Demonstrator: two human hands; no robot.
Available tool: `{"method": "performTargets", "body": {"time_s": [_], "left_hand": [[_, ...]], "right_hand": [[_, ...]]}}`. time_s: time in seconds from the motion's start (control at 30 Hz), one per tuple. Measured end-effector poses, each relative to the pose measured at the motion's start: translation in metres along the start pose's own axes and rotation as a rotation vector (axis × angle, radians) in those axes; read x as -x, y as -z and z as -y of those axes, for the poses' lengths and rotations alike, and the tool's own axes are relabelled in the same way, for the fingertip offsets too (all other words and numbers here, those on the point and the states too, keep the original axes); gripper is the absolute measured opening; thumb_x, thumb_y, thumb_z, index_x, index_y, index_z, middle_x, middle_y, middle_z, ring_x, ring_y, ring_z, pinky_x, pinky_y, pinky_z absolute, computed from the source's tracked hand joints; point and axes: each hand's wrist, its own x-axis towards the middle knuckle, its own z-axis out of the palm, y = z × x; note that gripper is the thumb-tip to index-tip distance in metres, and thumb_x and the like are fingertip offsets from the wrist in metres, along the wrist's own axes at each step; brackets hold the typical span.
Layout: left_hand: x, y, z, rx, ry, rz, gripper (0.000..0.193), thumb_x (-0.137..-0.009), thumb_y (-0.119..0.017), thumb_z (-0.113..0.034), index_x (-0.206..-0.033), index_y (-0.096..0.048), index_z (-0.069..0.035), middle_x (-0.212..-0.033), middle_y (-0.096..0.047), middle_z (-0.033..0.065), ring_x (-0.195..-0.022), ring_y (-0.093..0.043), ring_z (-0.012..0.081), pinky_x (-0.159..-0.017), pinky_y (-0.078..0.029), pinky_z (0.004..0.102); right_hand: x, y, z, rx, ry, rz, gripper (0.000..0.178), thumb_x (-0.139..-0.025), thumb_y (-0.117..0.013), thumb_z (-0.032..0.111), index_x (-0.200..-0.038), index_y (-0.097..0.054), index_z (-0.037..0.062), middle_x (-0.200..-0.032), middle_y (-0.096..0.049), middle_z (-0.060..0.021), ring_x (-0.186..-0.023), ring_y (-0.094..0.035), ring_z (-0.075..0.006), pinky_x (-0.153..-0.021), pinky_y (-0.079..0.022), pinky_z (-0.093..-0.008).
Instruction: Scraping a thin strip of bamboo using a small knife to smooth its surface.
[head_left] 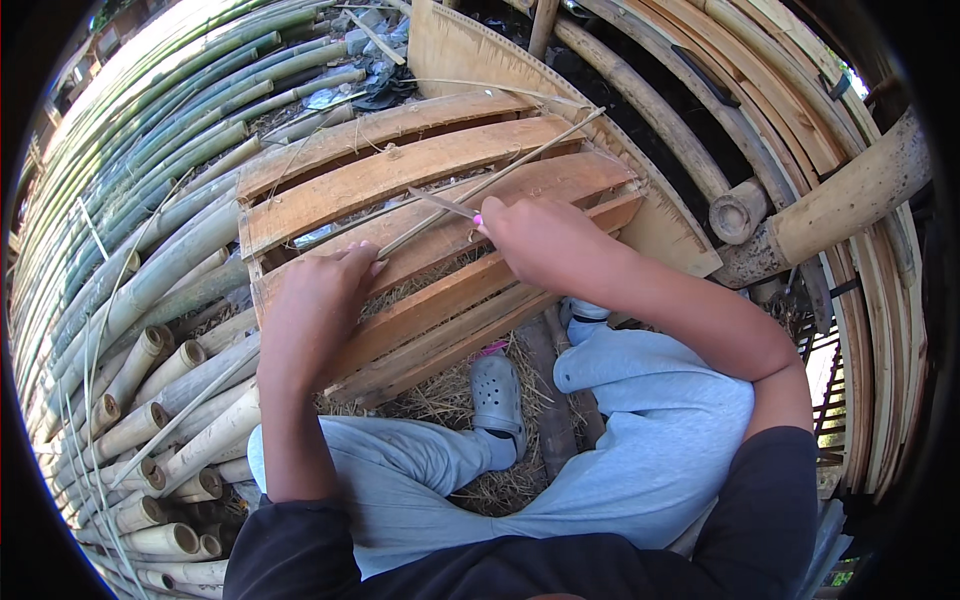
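In front of me stands a slatted wooden crate (400, 155), turned at an angle. A thin bamboo strip (530, 157) runs diagonally across its top, from the far right corner down to my left hand. My left hand (325, 290) is closed on this strip, its fingertips at the slats. My right hand (540, 235) grips a small knife (440, 203) with a bit of pink handle showing. The blade points left and lies across the strip or right beside it; whether it cuts in cannot be told.
Many cut bamboo poles (150, 430) are stacked along my left. A toothed wooden board (690, 230) stands behind the crate. At the right are a thick bamboo post (850, 190) and long planks (880, 330). Straw (500, 490) covers the ground by my grey clog (497, 395).
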Motion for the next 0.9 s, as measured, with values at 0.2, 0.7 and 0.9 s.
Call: {"method": "performTargets", "body": {"time_s": [0.2, 0.7, 0.9], "left_hand": [[-0.006, 0.005, -0.01, 0.015, -0.016, 0.008, 0.017, -0.097, -0.064, -0.021, -0.103, -0.071, -0.007, -0.085, -0.07, 0.0184, -0.077, -0.067, 0.0398, -0.07, -0.053, 0.0487], [-0.006, -0.006, -0.007, 0.025, -0.08, -0.038, 0.015, -0.095, -0.065, -0.017, -0.103, -0.069, -0.005, -0.089, -0.07, 0.0185, -0.082, -0.068, 0.0396, -0.073, -0.054, 0.0481], [-0.001, 0.002, 0.0, -0.004, -0.046, 0.0, 0.012, -0.095, -0.064, -0.016, -0.099, -0.067, -0.005, -0.09, -0.07, 0.0177, -0.083, -0.068, 0.0393, -0.073, -0.054, 0.048]], "right_hand": [[-0.016, -0.005, -0.12, 0.216, -0.31, -0.054, 0.016, -0.099, -0.056, 0.012, -0.098, -0.064, -0.0014, -0.089, -0.072, -0.0241, -0.089, -0.072, -0.0406, -0.073, -0.058, -0.0506], [-0.021, -0.004, -0.088, 0.131, -0.266, -0.022, 0.018, -0.098, -0.056, 0.013, -0.099, -0.066, -0.0016, -0.091, -0.073, -0.0229, -0.089, -0.073, -0.0391, -0.076, -0.058, -0.0496], [-0.018, -0.001, 0.029, -0.053, -0.018, 0.021, 0.02, -0.1, -0.053, 0.016, -0.098, -0.06, -0.0031, -0.078, -0.07, -0.0241, -0.075, -0.071, -0.0434, -0.068, -0.055, -0.0541]]}}
